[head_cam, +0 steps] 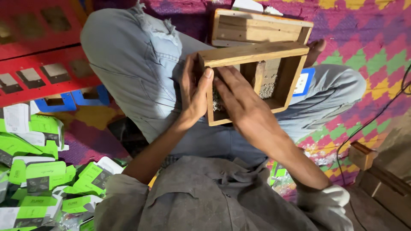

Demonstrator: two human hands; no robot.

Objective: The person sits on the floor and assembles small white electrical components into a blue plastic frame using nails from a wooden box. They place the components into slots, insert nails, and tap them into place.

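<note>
Grey shirt (205, 196) fills my foreground. Beyond it, wooden box (252, 81) rests on the lap; left hand (193, 92) grasps its edge, right hand (239, 98) reaches inside, fingertips hidden, grip indeterminate; small metal pieces (267, 90) barely discernible.

Grey crumpled shirt (205, 192) with rolled sleeves (122, 188) — pale blue jeans (128, 64), frayed at 1 knee.
</note>
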